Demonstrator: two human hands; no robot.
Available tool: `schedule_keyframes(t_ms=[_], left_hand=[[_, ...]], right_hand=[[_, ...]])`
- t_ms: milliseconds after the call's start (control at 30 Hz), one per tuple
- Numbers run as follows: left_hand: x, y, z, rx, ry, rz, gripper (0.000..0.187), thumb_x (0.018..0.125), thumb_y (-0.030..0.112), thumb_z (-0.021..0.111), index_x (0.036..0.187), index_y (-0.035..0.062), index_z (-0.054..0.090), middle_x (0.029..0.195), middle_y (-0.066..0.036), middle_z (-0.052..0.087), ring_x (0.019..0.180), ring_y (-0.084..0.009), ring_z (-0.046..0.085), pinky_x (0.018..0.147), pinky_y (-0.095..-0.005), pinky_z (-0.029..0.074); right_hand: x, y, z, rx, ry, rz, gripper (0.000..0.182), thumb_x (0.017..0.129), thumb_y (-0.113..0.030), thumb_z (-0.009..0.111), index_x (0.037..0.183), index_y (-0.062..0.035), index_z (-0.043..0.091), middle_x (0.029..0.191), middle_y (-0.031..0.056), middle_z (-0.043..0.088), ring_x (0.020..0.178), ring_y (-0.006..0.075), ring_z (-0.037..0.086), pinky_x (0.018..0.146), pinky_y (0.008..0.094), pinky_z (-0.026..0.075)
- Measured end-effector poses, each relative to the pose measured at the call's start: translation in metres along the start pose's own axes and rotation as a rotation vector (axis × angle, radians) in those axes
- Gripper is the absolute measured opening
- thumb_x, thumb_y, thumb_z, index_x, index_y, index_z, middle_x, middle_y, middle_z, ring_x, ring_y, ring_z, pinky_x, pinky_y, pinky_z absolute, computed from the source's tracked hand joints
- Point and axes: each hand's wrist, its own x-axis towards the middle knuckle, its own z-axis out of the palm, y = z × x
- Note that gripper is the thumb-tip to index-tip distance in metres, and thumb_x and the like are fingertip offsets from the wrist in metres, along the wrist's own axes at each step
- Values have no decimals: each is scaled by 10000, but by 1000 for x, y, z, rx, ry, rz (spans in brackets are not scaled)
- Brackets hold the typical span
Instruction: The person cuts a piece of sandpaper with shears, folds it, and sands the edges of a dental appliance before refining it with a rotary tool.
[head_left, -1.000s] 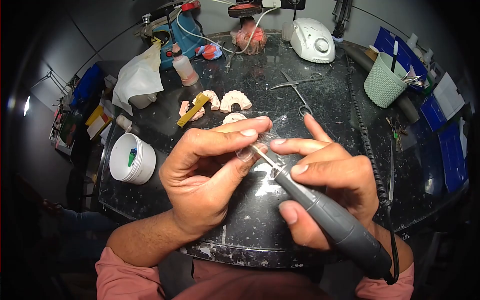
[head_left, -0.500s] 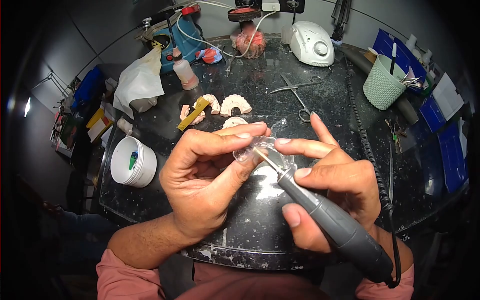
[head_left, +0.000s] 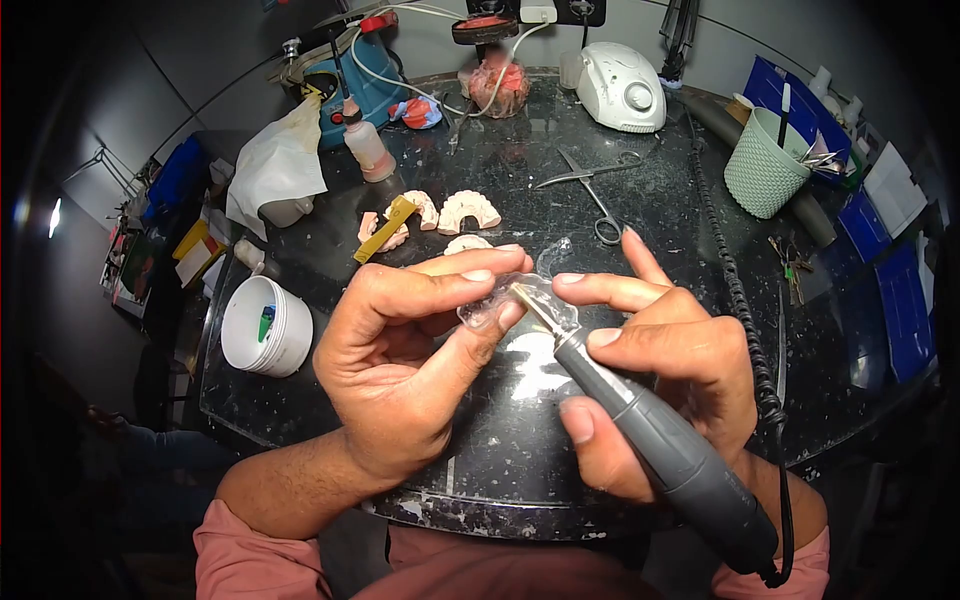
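Between thumb and fingers, my left hand (head_left: 405,360) pinches a clear plastic dental aligner (head_left: 478,310) above the bench. My right hand (head_left: 670,360) is closed around a dark grey rotary handpiece (head_left: 655,435), its index fingertip at the aligner's right side. The handpiece's thin bur (head_left: 535,308) reaches to the inside of the aligner; exact contact is hard to make out. Beyond my hands lie pale dental models (head_left: 468,211) and another clear plastic piece (head_left: 556,257). A yellow strip-like tool (head_left: 385,230) rests across one of the models.
Scissors (head_left: 592,190) lie open behind my right hand. A white tub (head_left: 268,328) stands at left, a dropper bottle (head_left: 368,145) behind it. At the back is a white control unit (head_left: 622,88); a green cup (head_left: 765,165) holds tools. A coiled cord (head_left: 735,290) runs along the right.
The aligner and my left hand have shifted slightly left. The handpiece has tilted a little, its bur still at the aligner.
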Motion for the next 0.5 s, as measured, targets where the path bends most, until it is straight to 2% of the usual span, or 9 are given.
schedule_keyframes(t_ms=[233, 333, 400, 500], left_hand=[[1, 0, -2, 50, -30, 44, 256, 852, -108, 627, 1040, 13, 502, 1135, -271, 632, 1061, -314, 651, 919, -399, 536], [1, 0, -1, -29, -4, 58, 253, 831, -155, 631, 1023, -24, 531, 1118, -273, 641, 1080, -295, 641, 917, -357, 536], [1, -1, -4, 64, -52, 84, 251, 860, -103, 623, 1043, 12, 495, 1153, -267, 629, 1080, -328, 643, 927, -406, 532], [0, -2, -6, 59, -59, 88, 248, 863, -101, 622, 1043, 12, 495, 1160, -265, 627, 1081, -330, 642, 929, -405, 531]], right_hand=[[0, -1, 0, 40, -16, 10, 405, 744, -74, 733, 1066, -40, 490, 883, 113, 610, 1084, 400, 630, 1098, 668, 188], [-1, 0, 1, 42, -15, 31, 410, 745, -77, 734, 1071, -43, 486, 888, 116, 617, 1099, 404, 621, 1105, 666, 165], [-1, 0, 0, 39, -4, 45, 413, 746, -79, 734, 1073, -44, 484, 889, 114, 617, 1105, 406, 617, 1107, 666, 158], [1, -1, -1, 68, -56, 5, 405, 749, -84, 729, 1069, -44, 484, 882, 111, 613, 1106, 410, 615, 1109, 667, 151]])
